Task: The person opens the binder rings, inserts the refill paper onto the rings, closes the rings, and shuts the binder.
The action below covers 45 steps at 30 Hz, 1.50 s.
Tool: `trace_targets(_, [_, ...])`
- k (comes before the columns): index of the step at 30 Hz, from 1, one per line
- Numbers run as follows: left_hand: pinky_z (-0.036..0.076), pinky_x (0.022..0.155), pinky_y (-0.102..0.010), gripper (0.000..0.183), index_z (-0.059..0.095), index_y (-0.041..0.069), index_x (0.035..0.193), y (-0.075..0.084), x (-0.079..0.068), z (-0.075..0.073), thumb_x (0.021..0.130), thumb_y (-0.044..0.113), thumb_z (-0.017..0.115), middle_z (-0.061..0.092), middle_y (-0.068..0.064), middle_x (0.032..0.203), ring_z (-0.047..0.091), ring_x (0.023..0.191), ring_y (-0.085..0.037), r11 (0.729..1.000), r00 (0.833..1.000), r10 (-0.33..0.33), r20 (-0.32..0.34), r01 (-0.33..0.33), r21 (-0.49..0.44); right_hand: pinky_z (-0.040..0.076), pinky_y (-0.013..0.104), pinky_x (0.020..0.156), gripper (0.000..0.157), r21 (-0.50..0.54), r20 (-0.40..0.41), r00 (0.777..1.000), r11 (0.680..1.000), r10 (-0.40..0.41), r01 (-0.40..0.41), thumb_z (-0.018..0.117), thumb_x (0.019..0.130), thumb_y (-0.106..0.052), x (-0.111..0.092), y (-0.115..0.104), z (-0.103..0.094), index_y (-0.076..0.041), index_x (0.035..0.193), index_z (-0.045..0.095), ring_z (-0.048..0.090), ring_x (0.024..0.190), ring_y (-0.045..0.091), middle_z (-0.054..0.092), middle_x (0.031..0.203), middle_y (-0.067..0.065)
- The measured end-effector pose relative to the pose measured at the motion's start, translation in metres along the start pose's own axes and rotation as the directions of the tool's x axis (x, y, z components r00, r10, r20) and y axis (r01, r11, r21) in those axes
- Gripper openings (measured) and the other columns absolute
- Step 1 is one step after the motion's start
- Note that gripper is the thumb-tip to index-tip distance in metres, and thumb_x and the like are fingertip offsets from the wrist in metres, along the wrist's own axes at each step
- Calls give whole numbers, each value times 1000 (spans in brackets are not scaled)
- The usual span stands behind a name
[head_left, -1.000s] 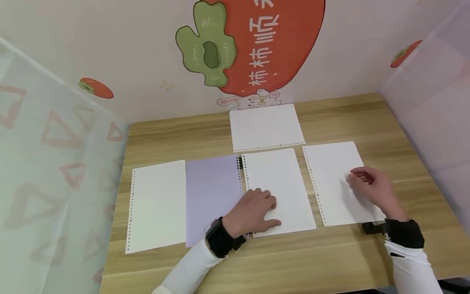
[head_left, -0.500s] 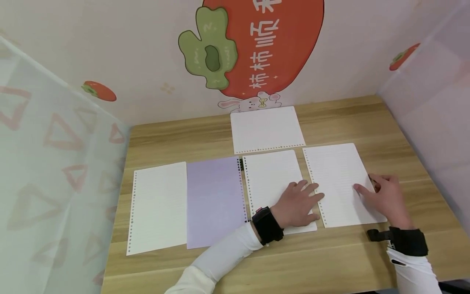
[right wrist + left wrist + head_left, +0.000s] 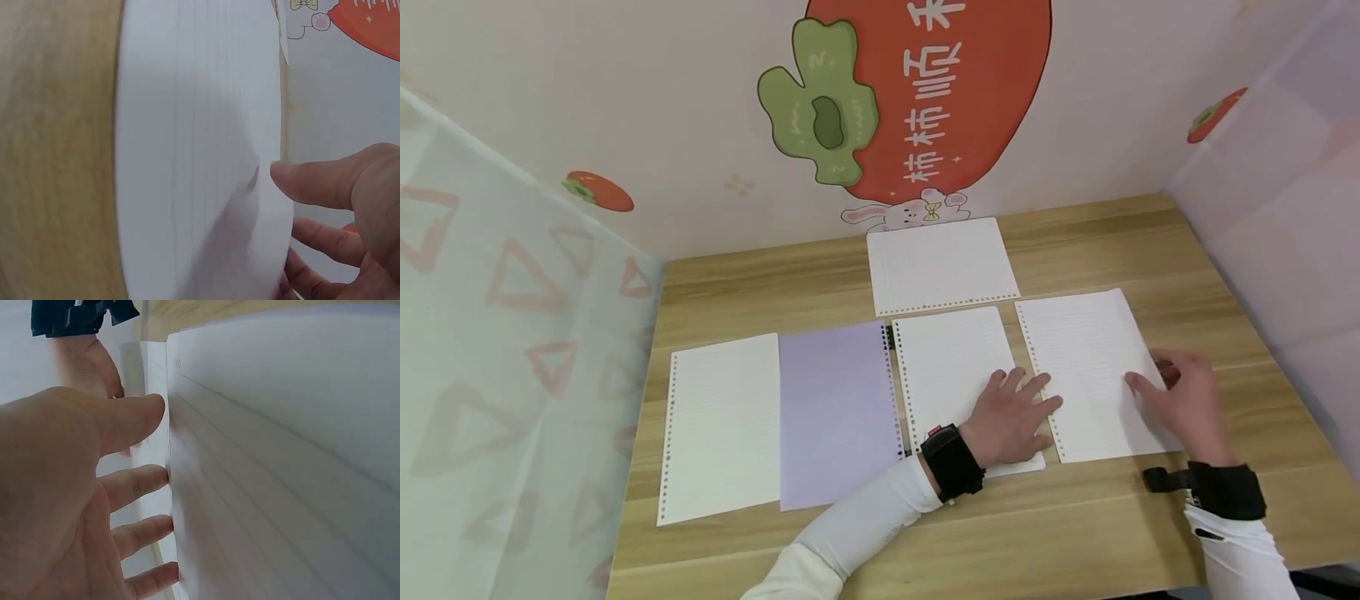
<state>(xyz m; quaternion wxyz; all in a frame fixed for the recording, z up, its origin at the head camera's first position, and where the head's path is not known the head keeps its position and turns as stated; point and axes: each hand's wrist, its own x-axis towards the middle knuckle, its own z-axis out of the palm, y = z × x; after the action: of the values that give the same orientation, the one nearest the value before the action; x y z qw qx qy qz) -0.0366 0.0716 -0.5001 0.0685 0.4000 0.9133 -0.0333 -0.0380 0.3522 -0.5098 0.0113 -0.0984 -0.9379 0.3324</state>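
Note:
A sheet of lined loose-leaf paper (image 3: 1078, 358), punched along its left edge, lies at the right of the wooden table. My right hand (image 3: 1191, 408) is at its right edge, thumb over the top and fingers curled around the edge, their tips partly hidden in the right wrist view. My left hand (image 3: 1007, 421) lies with spread fingers over the middle lined sheet (image 3: 955, 350), its fingertips reaching the punched edge of the right sheet. Left of the middle sheet lies a purple punched cover (image 3: 835, 408); a black binding piece (image 3: 891, 337) shows between the two.
Another lined sheet (image 3: 722, 425) lies at the far left, against the purple cover. One more punched sheet (image 3: 943, 265) lies sideways at the back by the printed wall (image 3: 700, 108). Bare wooden table (image 3: 1022, 533) runs along the front.
My left hand has moved right from the inner edge of the middle sheet to the gap beside the right sheet. My right hand has shifted from above the right sheet to its right edge.

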Motion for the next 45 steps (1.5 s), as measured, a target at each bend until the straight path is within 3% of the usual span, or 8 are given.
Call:
trace_targets(8, [34,109,-40,57,52,39,152,0,-1,-2,99,62,50,44,5,160,40,139,-23,999,1000,7,-26,-6,38,42,7,69,47,83,64,998,996,-17,12,65,100,-31,1,11,-21,9,125,64,49,83,-15,63,105,7])
trace_targets(20, [36,109,-40,58,51,36,153,-6,2,0,100,60,49,42,3,162,41,139,-24,1000,999,15,-52,-16,-24,46,20,65,68,32,282,951,990,123,-138,61,99,-50,1,31,-36,10,131,63,53,81,-1,66,116,16])
trace_targets(25, [40,107,-38,61,45,23,157,-15,7,0,104,53,45,36,-3,164,42,138,-26,954,993,-60,-100,27,-299,47,21,66,64,115,291,942,971,169,-210,62,98,-50,-4,37,-38,4,133,63,55,81,0,65,113,0])
trace_targets(27, [40,110,-38,63,39,14,159,-20,8,-1,106,48,42,36,-8,162,41,140,-26,878,987,-112,-117,43,-477,49,23,65,44,209,311,932,944,185,-256,64,98,-46,-7,37,-38,-11,124,71,58,78,2,65,102,-13])
trace_targets(30, [40,112,-34,70,28,3,161,-26,9,-3,108,47,38,35,-14,159,44,138,-24,656,977,-198,-80,72,-751,52,26,62,10,343,349,917,885,193,-316,66,99,-39,-11,33,-37,-35,103,73,63,74,4,66,90,-23])
trace_targets(38, [61,76,-35,65,23,9,159,-39,12,-4,106,34,52,57,-11,135,73,86,-19,-220,938,-301,175,110,-969,57,30,56,17,638,448,891,670,80,-380,62,103,-18,-21,8,-24,-27,104,77,72,69,13,75,86,-5])
trace_targets(41, [62,67,-36,53,32,13,153,-45,11,-3,106,26,53,68,-6,114,73,80,-20,-332,926,-324,196,83,-939,59,31,58,17,701,472,881,601,11,-383,59,104,-12,-25,0,-16,-21,108,73,73,71,14,76,88,-2])
trace_targets(45, [60,62,-33,37,42,16,144,-52,4,-1,107,21,49,72,-3,103,75,80,-21,-315,918,-356,176,60,-947,58,25,61,14,739,496,866,556,-68,-380,55,105,-7,-29,-9,-7,-14,113,65,70,75,9,73,89,-4])
